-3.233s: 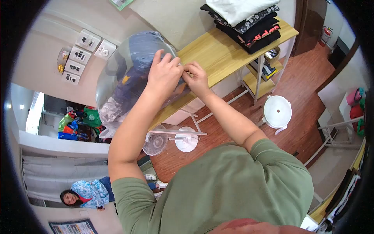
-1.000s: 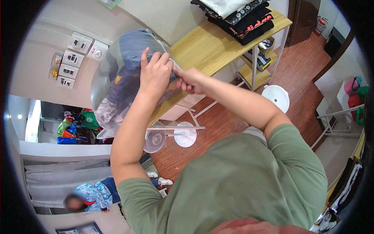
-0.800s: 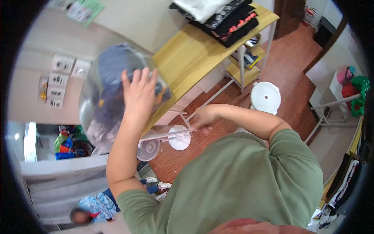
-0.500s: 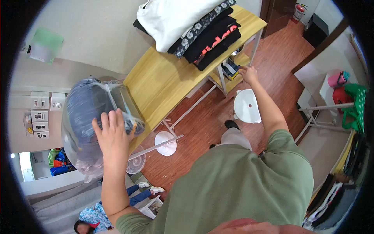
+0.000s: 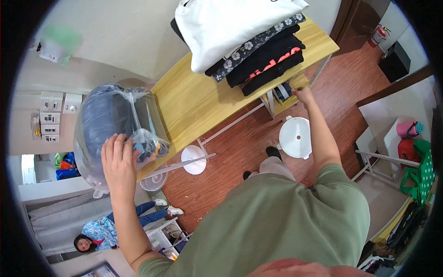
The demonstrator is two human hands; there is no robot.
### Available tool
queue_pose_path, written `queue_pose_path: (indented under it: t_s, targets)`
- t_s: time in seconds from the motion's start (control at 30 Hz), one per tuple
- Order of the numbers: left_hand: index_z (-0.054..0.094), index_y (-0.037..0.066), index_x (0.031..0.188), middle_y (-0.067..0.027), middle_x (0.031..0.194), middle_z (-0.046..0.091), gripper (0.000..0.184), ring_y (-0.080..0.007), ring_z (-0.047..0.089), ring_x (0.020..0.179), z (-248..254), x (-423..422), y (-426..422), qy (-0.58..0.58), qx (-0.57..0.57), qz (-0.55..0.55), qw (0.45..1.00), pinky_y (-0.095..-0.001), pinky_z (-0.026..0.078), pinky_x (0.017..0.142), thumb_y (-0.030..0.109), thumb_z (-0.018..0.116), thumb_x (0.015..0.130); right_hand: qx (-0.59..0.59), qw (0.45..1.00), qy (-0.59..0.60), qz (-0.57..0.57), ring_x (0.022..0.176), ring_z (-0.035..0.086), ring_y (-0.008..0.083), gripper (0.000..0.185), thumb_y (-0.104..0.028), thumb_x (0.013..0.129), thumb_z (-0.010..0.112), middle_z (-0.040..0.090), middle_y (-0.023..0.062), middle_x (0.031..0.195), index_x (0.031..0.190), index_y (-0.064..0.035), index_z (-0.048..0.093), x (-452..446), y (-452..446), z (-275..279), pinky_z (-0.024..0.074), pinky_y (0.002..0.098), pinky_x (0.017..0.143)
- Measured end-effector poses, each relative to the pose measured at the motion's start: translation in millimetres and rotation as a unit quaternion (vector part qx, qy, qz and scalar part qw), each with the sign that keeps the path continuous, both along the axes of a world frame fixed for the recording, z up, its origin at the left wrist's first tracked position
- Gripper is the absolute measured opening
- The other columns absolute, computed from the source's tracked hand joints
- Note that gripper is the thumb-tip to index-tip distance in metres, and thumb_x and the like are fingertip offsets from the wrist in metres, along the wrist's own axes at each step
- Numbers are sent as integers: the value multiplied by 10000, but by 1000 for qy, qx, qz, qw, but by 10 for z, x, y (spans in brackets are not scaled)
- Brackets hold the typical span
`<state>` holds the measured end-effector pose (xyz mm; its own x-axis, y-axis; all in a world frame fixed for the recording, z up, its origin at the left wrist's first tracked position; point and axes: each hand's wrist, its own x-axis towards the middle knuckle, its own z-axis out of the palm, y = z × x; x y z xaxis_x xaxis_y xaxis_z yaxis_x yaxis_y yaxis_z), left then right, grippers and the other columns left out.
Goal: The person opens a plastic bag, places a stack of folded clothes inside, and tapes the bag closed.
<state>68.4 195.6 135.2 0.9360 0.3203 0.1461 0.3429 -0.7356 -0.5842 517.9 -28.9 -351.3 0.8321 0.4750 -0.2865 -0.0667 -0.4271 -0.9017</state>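
My left hand [image 5: 119, 154] lies on the side of a clear plastic bag [image 5: 99, 122] stuffed with dark cloth, its fingers outstretched and not gripping. The bag sits at the near left end of a wooden-topped table [image 5: 184, 108], and its top is gathered into a knot. My right hand [image 5: 303, 96] is stretched out beside the lower shelf [image 5: 300, 82], its fingers drawn together; what they hold, if anything, is too small to tell. Folded clothes [image 5: 240, 41], white on top and dark below, are stacked on the table between the two hands.
A white stool [image 5: 295, 137] stands on the floor below my right hand. Under the table are a fan [image 5: 154, 180] and its round white base [image 5: 194, 159]. A person [image 5: 99, 232] is at the lower left. A rack [image 5: 383, 159] and green bag [image 5: 422, 171] are on the right.
My right hand has left the bag and moved right to the lower shelf. My left hand has slid down the bag's side. The view has shifted, showing the clothes stack closer.
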Motion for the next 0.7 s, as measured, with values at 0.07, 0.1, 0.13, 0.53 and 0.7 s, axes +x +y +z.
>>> queue_pose_path:
  t_s: [0.07, 0.1, 0.13, 0.53, 0.7]
  targets:
    - [640, 36, 1086, -96, 1118, 603, 347, -302, 522, 1146, 55, -25, 9, -31, -51, -18, 998, -446, 387, 1004, 128, 690, 755, -123, 991, 28, 39, 899, 675, 352, 317, -293, 806, 701, 682, 240, 975, 962, -18, 705, -50, -101, -122, 518, 411, 774]
    - [644, 35, 1072, -89, 1105, 608, 335, -298, 528, 1137, 67, -46, 49, -45, -69, -30, 996, -450, 390, 998, 145, 690, 759, -183, 981, 39, 57, 900, 671, 366, 292, -269, 824, 679, 680, 245, 972, 967, -15, 696, -63, -151, -247, 519, 417, 768]
    - [649, 34, 1059, -82, 1093, 614, 325, -294, 534, 1129, 82, -76, 76, -59, -86, -38, 994, -455, 392, 993, 162, 690, 763, -239, 967, -77, 41, 896, 666, 383, 278, -246, 847, 639, 682, 238, 976, 992, -11, 674, -125, -200, -353, 518, 426, 754]
    - [683, 100, 870, 10, 1000, 612, 185, -214, 536, 1073, 278, -242, 368, -40, -90, -99, 990, -430, 349, 962, 166, 737, 705, 498, 821, 271, -67, 593, 541, 70, 164, -196, 896, 680, 615, 2, 799, 970, -54, 641, -2946, 936, 2815, 396, 181, 470]
    - [660, 115, 801, 23, 946, 600, 88, -199, 546, 1011, 179, -327, 493, -53, -49, -143, 987, -439, 370, 903, 152, 705, 735, 459, 751, 463, 104, 429, 357, 41, 265, -349, 920, 644, 506, -62, 586, 792, -127, 576, -3732, 1971, 3613, 235, 186, 385]
